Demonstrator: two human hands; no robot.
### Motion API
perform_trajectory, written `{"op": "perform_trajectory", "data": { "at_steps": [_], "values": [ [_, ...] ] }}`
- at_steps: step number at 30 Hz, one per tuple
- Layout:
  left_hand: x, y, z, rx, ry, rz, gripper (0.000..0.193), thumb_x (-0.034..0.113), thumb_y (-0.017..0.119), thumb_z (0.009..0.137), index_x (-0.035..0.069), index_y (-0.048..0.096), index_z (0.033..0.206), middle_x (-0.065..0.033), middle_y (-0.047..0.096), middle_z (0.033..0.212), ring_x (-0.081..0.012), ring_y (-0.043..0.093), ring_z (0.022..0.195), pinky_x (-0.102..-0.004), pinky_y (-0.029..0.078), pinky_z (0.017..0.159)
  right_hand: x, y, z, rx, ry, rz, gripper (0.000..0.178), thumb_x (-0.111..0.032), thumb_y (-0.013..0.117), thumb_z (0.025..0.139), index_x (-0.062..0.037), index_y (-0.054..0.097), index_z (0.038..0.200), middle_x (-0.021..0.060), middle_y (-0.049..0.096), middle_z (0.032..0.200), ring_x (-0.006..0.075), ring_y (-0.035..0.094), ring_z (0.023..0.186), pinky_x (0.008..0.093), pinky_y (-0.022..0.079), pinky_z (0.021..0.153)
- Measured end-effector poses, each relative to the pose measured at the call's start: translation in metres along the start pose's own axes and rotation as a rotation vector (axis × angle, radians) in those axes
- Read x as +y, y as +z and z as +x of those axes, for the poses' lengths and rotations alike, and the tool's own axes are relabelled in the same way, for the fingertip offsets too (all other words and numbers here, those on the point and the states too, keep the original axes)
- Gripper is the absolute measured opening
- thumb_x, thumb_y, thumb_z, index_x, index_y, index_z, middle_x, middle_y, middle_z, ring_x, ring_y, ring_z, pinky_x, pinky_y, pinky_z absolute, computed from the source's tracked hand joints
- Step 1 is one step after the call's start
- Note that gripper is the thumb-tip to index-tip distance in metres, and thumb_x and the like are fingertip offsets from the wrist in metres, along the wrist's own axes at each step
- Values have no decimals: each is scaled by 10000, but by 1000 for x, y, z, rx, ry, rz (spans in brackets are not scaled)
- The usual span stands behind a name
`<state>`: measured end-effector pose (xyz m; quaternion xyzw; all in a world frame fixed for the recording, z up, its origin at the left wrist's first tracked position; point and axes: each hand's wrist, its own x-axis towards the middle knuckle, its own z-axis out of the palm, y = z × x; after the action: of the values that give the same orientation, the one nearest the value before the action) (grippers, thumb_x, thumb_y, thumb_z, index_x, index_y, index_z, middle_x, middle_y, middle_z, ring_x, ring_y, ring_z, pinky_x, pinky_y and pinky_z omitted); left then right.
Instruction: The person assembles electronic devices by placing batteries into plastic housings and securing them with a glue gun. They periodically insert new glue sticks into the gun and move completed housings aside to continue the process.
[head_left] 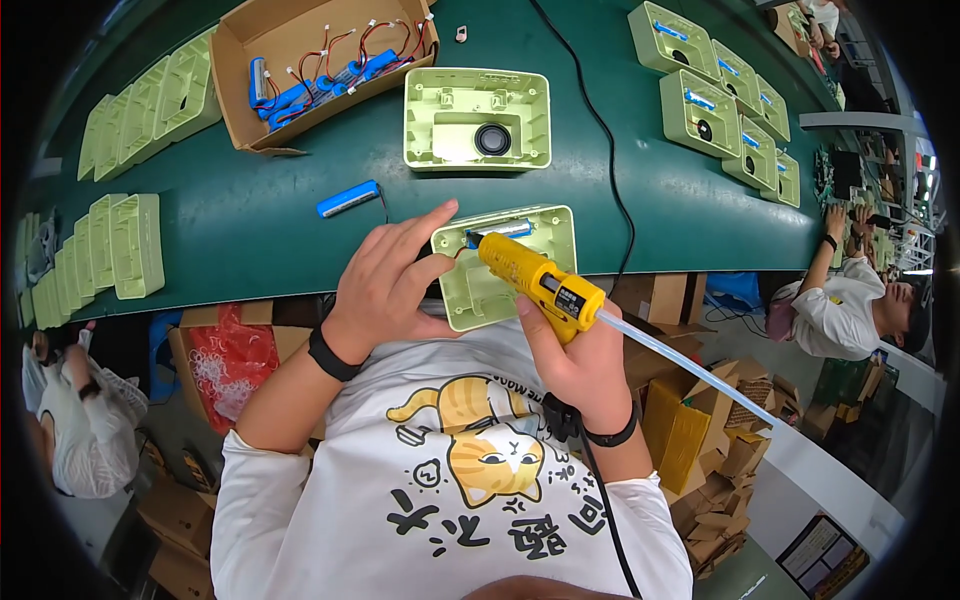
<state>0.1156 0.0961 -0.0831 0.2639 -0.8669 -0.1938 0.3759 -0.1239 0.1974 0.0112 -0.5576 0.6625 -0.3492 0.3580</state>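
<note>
Inside the wrapped grip of the right hand [585, 370] sits a yellow plastic glue gun [530, 270], its handle clasped with the thumb on the near side and most of the fingers hidden. Behind this grip, a long translucent glue stick [690, 372] slants out toward the lower right, while ahead of it the black nozzle [476, 240] meets the left end of a blue cylindrical battery [512, 229] lying along the far wall of a pale green rectangular plastic housing [490, 300]. This housing is just ahead and left of the right grip, tilted slightly. At its left end the left hand [390, 275] has its fingers spread, one fingertip beside a thin red wire [460, 252] and the thumb near the lower corner; whether they pinch anything I cannot tell. Beyond the left hand, a loose blue battery [348, 199] lies on the dark green tabletop [270, 220], and farther off stands an open brown cardboard box [235, 110] of wired blue batteries [300, 100]. Straight beyond both grips is a second pale green housing [540, 120] with a round black speaker [492, 140]; a thin black cable [608, 140] runs to its right
</note>
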Motion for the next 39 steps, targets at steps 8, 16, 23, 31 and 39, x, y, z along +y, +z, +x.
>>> {"op": "perform_trajectory", "data": {
  "at_steps": [8, 16, 23, 31, 39],
  "values": [
    [0, 1, -1, -11, -9, -4, 778, 540, 997, 750, 107, 596, 1256, -246, 594, 1668, -404, 739, 1208, -438, 572, 947, -9, -8, 2, 64, 32, -26, 128, -59, 794, 978, 33, 776, 1065, 161, 677, 860, 354, 672, 700, 418, 524, 647],
    [0, 2, 0, 1, -12, 9, 832, 556, 1019, 736, 119, 588, 1298, -243, 602, 1663, -399, 747, 1175, -439, 576, 956, -3, -11, -8, 45, -36, -59, 128, -37, 806, 1010, 43, 742, 1085, 93, 702, 912, 166, 644, 761, 327, 522, 700],
    [0, 2, 0, -10, -13, 12, 835, 557, 1023, 736, 123, 582, 1296, -243, 613, 1651, -396, 750, 1153, -439, 578, 956, -2, -8, -9, -8, -70, 1, 146, -37, 815, 1005, 36, 729, 1098, 80, 674, 908, 165, 629, 758, 332, 506, 687],
    [1, 2, 0, -7, 1, 28, 834, 578, 1017, 741, 127, 574, 1286, -242, 621, 1643, -392, 752, 1145, -439, 577, 957, -2, -22, -15, 44, 213, 93, 172, -50, 822, 1010, 43, 720, 1113, 87, 690, 933, 164, 638, 768, 325, 510, 693],
    [3, 1, 0, -20, -15, 37, 890, 549, 1056, 701, 134, 549, 1303, -244, 653, 1611, -399, 759, 1147, -436, 577, 960, -2, -21, -14, 33, -14, -129, 191, -81, 812, 1036, 48, 724, 1146, 92, 739, 957, 142, 669, 813, 302, 525, 725]
  ]
}}
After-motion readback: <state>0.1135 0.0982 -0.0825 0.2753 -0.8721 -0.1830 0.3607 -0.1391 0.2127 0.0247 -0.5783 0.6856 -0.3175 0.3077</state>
